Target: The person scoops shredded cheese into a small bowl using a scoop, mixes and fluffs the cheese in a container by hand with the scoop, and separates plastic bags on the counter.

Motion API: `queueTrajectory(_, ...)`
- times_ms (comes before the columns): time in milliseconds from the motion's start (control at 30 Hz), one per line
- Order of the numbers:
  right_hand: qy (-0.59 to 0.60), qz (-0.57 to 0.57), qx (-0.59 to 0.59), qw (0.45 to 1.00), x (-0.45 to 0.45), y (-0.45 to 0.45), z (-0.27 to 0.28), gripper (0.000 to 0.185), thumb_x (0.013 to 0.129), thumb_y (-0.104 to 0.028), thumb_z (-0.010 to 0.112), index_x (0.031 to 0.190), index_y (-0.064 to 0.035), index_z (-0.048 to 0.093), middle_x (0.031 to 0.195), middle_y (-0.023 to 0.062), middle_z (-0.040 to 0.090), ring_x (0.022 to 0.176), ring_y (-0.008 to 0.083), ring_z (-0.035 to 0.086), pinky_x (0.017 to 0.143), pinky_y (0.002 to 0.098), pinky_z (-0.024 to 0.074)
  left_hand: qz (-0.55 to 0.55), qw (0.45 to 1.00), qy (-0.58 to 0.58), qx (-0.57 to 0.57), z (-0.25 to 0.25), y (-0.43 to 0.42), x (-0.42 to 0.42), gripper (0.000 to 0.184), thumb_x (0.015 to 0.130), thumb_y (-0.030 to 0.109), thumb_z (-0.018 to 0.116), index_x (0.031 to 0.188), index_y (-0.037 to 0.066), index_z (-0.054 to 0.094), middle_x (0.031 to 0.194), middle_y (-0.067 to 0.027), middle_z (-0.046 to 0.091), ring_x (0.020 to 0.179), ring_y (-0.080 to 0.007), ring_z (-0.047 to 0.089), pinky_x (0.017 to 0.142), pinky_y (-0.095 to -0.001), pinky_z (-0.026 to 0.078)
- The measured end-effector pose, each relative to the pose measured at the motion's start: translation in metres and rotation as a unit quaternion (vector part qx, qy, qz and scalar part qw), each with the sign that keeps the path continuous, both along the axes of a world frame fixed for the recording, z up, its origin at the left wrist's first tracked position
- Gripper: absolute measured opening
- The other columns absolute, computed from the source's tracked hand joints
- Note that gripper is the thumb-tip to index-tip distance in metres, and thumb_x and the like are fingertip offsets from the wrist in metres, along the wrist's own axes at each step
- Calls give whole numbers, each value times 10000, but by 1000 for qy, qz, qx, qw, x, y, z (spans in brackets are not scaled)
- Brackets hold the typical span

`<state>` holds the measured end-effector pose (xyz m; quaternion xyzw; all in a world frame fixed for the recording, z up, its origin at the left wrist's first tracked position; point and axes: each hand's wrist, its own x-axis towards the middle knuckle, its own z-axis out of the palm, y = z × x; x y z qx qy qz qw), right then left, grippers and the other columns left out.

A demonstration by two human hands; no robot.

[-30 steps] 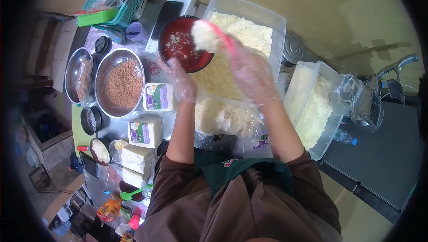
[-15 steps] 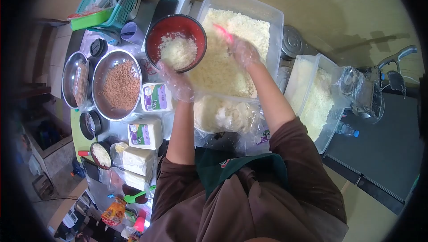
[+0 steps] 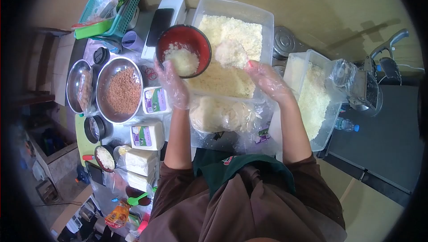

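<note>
My left hand (image 3: pixel 174 83), in a clear plastic glove, grips the near rim of a red bowl (image 3: pixel 201 45) with a dark outside. Pale grated crumbs (image 3: pixel 183 61) lie in the bottom of this bowl, which is tilted toward me. My right hand (image 3: pixel 269 80), gloved too, is closed on the handle of a pink spoon (image 3: pixel 251 64). The spoon's head is hidden under a heaped pile of pale shreds (image 3: pixel 231 53). Both bowl and spoon are over a large clear plastic bin (image 3: pixel 269 28) filled with pale, grated material.
Left of the bowl stand a steel bowl (image 3: pixel 119 90) of brown bits and two white labelled tubs (image 3: pixel 156 100). A bag of pale pieces (image 3: pixel 223 115) lies before the bin. Rightward are a second bin (image 3: pixel 312 99) and a metal machine (image 3: pixel 370 81). A phone (image 3: pixel 160 23) sits behind.
My right hand has drawn back toward me and right, lifting the spoon with a heap of shreds. The red bowl has shifted slightly right and nearer to me in view.
</note>
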<state>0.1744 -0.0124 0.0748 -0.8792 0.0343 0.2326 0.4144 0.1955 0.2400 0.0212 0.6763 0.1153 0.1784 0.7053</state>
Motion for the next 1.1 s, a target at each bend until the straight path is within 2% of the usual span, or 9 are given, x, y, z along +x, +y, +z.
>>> queueTrajectory(133, -146, 3, -100, 984, -12, 43, 57, 400, 990, -401, 385, 1057, -91, 628, 802, 200, 626, 787, 310, 616, 800, 433, 490, -39, 995, 90, -4, -10, -5, -14, 532, 985, 397, 447, 1314, -21, 429, 1239, -125, 510, 1145, -194, 484, 1006, -327, 366)
queueTrajectory(200, -206, 61, -261, 941, -17, 63, 60, 360, 945, -257, 499, 1265, -99, 550, 776, 206, 646, 683, 299, 639, 674, 431, 504, -60, 992, 106, -40, -23, -2, -23, 567, 988, 403, 430, 1342, -38, 393, 1300, -148, 464, 1192, -209, 444, 1032, -332, 334)
queueTrajectory(300, -196, 55, -267, 942, -17, 67, 71, 360, 951, -262, 446, 1257, -101, 547, 770, 184, 655, 677, 352, 638, 654, 469, 503, -101, 977, 144, -116, -23, -2, -34, 636, 995, 416, 395, 1399, -71, 322, 1421, -194, 373, 1288, -239, 363, 1084, -341, 271)
queueTrajectory(467, -78, -30, -326, 942, 22, 13, -21, 396, 959, -329, 378, 1238, -122, 570, 952, 229, 652, 880, 389, 633, 795, 482, 488, -86, 962, 113, -234, 7, -2, -47, 565, 990, 414, 425, 1354, -17, 399, 1325, -144, 460, 1204, -215, 475, 1018, -325, 369)
queueTrajectory(567, 53, -5, -261, 964, 24, 13, -90, 420, 948, -386, 387, 1129, -92, 627, 1044, 246, 631, 960, 397, 611, 870, 476, 467, -51, 958, 94, -268, 17, 2, -49, 613, 940, 480, 497, 1352, 38, 389, 1300, -135, 499, 1173, -247, 529, 948, -379, 473)
queueTrajectory(700, 59, 62, -185, 979, 3, 24, -93, 449, 934, -410, 439, 1047, -27, 646, 973, 238, 657, 908, 358, 635, 852, 451, 473, -39, 957, 121, -260, 6, 18, -49, 625, 933, 477, 509, 1365, 49, 367, 1306, -141, 490, 1169, -259, 533, 940, -394, 483)
queueTrajectory(800, 217, 45, -106, 969, 12, 23, -97, 446, 918, -390, 522, 1068, 16, 632, 907, 180, 665, 842, 273, 626, 804, 404, 474, -50, 951, 123, -278, 6, 15, -46, 645, 929, 486, 510, 1378, 53, 347, 1311, -140, 484, 1166, -269, 535, 931, -403, 489)
queueTrajectory(867, 321, -86, 152, 931, 11, 16, -118, 458, 896, -359, 595, 1110, 45, 616, 880, 134, 648, 819, 203, 584, 786, 342, 460, -39, 953, 136, -269, 8, 15, -44, 648, 927, 498, 508, 1378, 58, 356, 1311, -137, 484, 1160, -271, 538, 928, -400, 484)
queueTrajectory(1100, 96, -84, -7, 992, 3, 4, -35, 396, 929, -367, 546, 1134, -39, 628, 883, 119, 666, 819, 199, 604, 758, 332, 466, -64, 971, 159, -167, 13, 15, -38, 692, 919, 508, 518, 1402, 46, 337, 1328, -134, 475, 1177, -266, 519, 926, -400, 465)
